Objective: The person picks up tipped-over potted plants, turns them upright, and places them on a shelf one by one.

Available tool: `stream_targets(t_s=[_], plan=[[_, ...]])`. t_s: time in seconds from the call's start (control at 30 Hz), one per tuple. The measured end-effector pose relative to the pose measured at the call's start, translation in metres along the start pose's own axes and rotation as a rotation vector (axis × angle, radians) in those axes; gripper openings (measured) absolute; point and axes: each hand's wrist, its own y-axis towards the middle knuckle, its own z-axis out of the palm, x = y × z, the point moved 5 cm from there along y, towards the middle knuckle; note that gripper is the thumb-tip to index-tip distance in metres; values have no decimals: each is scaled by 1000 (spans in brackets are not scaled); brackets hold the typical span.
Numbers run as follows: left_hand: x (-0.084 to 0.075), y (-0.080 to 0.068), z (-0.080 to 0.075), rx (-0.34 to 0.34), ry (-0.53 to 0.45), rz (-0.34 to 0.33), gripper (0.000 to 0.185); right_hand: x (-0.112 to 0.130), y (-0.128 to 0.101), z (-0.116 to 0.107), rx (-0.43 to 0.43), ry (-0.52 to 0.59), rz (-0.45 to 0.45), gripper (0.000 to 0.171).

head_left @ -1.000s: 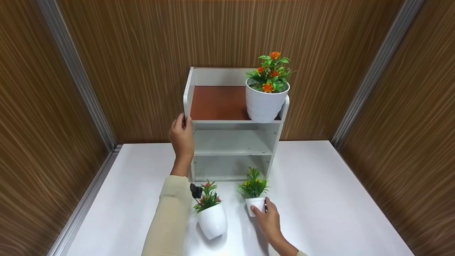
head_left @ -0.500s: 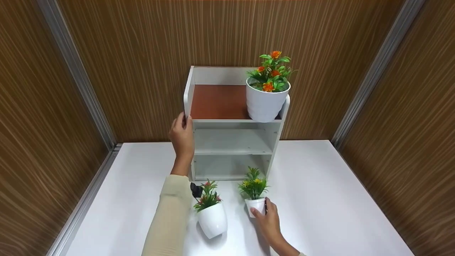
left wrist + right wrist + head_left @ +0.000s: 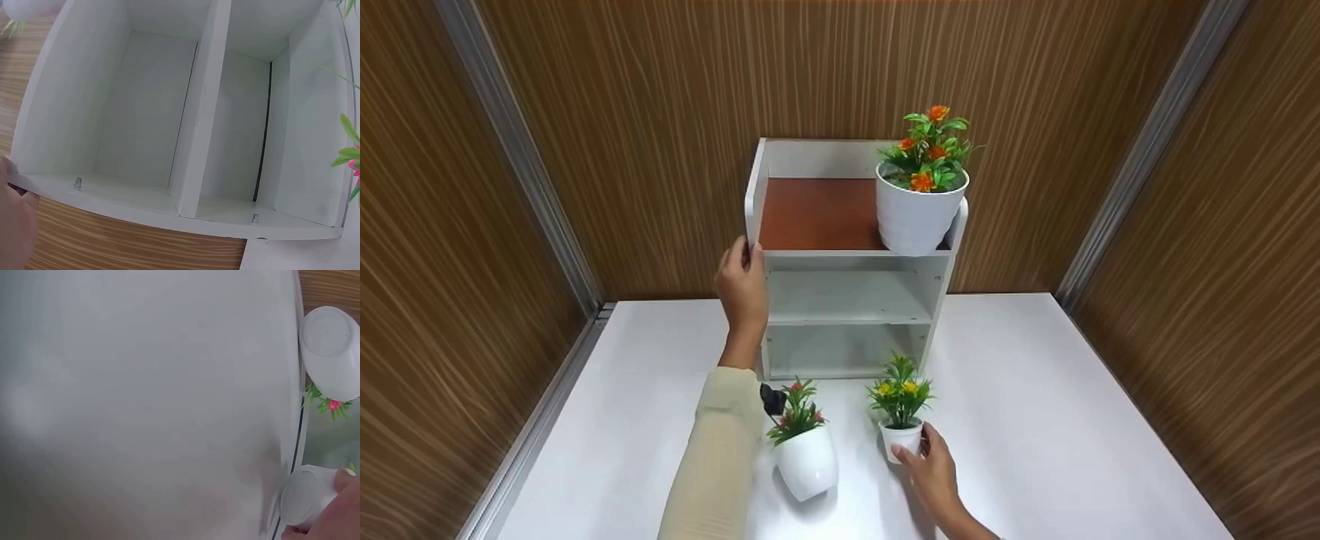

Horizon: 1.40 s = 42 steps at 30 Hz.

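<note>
My left hand (image 3: pixel 742 281) grips the left side panel of a white shelf unit (image 3: pixel 851 325) near its top board; the left wrist view shows the fingers at the panel's edge and the unit's bare compartments (image 3: pixel 146 107). With thumb and fingers, my right hand (image 3: pixel 934 469) holds a small white pot with a yellow-flowered plant (image 3: pixel 901 442) in front of the shelf. In the right wrist view that pot (image 3: pixel 301 498) shows its base. Left of it, a white slanted-rim pot with a pink-flowered plant (image 3: pixel 808 463) stands tilted on the table.
A larger white pot with orange flowers (image 3: pixel 921 217) stands on the right of the unit's brown top board (image 3: pixel 821 214). The white table (image 3: pixel 1057 420) is bounded by wood-grain walls (image 3: pixel 645 150) at the back and sides. A black object (image 3: pixel 772 400) shows beside the left sleeve.
My right hand has brought the small yellow-flowered pot slightly toward me and tipped it more upright. The left hand keeps its grip on the shelf panel.
</note>
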Motion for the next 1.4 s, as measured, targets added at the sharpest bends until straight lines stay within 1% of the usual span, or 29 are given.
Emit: stream_targets(t_s=[0.23, 0.4, 0.63, 0.73, 0.83, 0.97, 1.27, 1.4], plan=[[1, 0, 0, -2, 3, -11, 34, -1, -1, -6, -10, 39, -14, 75], [-1, 0, 0, -2, 17, -11, 34, -2, 1, -8, 5, 45, -32, 79], [0, 0, 0, 5, 9, -24, 35, -5, 8, -4, 27, 123, -65, 76], [0, 0, 0, 3, 7, -20, 35, -6, 11, -2, 29, 139, -90, 75], [0, 0, 0, 3, 8, -19, 35, -6, 13, 0, 17, 122, -125, 73], [1, -1, 0, 5, 5, -18, 35, -6, 14, 2, 13, 96, -142, 71], [1, -1, 0, 1, -2, -19, 35, -8, 14, 7, 61, 103, -128, 79], [0, -1, -1, -1, 6, 0, 35, -11, 13, 8, 72, 102, -109, 83]])
